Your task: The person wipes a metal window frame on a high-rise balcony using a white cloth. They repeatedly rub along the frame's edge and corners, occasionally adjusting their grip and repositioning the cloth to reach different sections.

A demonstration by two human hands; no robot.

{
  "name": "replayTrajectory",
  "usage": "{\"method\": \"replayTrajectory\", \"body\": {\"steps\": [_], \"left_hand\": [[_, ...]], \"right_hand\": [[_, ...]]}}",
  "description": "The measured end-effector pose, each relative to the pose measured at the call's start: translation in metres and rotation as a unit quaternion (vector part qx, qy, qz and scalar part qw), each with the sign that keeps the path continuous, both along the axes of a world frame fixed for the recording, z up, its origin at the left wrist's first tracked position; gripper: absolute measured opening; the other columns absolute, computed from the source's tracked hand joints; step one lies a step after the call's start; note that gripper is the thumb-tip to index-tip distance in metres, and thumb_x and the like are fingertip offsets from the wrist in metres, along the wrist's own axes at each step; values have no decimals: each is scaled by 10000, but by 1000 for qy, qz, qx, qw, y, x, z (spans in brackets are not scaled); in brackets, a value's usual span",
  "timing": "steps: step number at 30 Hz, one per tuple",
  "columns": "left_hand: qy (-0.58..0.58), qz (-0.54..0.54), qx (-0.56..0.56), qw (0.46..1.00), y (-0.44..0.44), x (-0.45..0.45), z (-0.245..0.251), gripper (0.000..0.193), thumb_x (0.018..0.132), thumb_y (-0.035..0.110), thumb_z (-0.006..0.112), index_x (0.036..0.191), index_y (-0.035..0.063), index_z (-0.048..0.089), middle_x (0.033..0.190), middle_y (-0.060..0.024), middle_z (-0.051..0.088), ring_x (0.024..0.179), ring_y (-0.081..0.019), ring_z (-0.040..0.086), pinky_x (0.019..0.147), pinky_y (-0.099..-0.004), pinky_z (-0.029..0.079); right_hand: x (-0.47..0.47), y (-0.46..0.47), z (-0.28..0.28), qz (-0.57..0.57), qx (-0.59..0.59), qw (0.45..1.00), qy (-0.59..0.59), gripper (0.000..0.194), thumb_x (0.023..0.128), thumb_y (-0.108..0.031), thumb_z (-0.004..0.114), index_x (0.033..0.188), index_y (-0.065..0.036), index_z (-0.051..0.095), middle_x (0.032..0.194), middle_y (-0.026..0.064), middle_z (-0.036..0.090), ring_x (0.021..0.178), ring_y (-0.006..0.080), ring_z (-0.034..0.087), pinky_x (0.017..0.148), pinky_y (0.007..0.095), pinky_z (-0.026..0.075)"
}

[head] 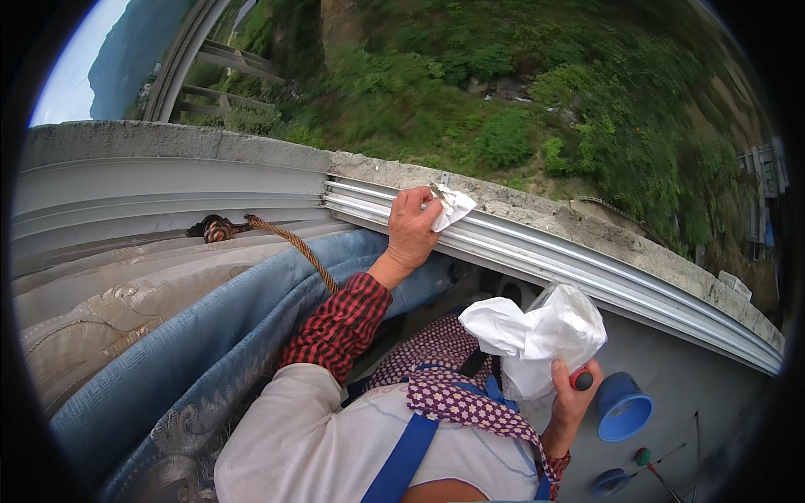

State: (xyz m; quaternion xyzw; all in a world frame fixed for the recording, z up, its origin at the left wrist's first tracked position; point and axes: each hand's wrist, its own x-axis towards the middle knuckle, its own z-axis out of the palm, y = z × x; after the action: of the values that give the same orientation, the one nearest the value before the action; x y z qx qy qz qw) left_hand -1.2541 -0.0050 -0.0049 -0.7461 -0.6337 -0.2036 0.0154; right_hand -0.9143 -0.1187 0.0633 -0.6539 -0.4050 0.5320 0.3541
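Note:
My left hand (412,229) pinches a crumpled white tissue (454,209), soiled with dark dirt, at the metal sliding-window track (528,246). My right hand (573,393) is at the lower right, in front of my body, closed around a red tool handle with a black end (582,379) and a bundle of white tissues (563,330) in what looks like clear plastic wrap. The rest of that tool is hidden behind the hand and the tissues.
A rough concrete ledge (635,267) borders the track, with a steep drop to greenery beyond. Blue curtains (207,320) and a twisted rope tieback (302,245) hang at the left. A blue bucket (624,409) and a red-handled tool (663,481) are on the floor at the lower right.

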Motion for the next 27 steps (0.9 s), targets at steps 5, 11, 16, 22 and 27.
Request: {"method": "replayTrajectory", "body": {"steps": [5,11,16,22,27], "left_hand": [[-50,-67,-22,996,-19,13,-8,358,646,50,687,991,68,594,1042,-86,585,969,-278,569,838,-382,447],[-42,-83,-29,995,-18,28,-6,362,759,117,672,1117,109,613,1092,-36,596,997,-207,571,828,-346,409],[36,-77,-54,995,-11,32,-3,321,836,250,648,1139,148,615,1053,32,583,901,-150,551,754,-316,364],[108,-92,-61,988,-10,14,-4,213,864,291,608,1039,179,657,926,51,562,746,-152,513,699,-325,343],[167,-105,-64,978,-9,-19,2,157,881,272,596,991,194,678,883,64,574,722,-155,518,702,-344,350]], "right_hand": [[-2,-7,3,-3,-12,1000,26,247,749,-51,711,951,30,592,867,40,604,766,107,528,724,242,418],[-1,-5,3,-23,-17,999,32,219,740,-51,714,908,21,594,834,34,593,742,99,508,694,244,414],[-12,1,2,-38,4,999,11,235,718,-60,712,916,30,622,787,27,616,699,87,520,641,245,425],[-24,5,6,-2,9,1000,26,236,725,-59,705,929,31,626,798,23,619,696,85,525,641,236,427],[-19,-2,6,-19,-11,999,43,234,725,-64,708,922,33,628,799,25,625,690,85,526,641,237,427]]}}
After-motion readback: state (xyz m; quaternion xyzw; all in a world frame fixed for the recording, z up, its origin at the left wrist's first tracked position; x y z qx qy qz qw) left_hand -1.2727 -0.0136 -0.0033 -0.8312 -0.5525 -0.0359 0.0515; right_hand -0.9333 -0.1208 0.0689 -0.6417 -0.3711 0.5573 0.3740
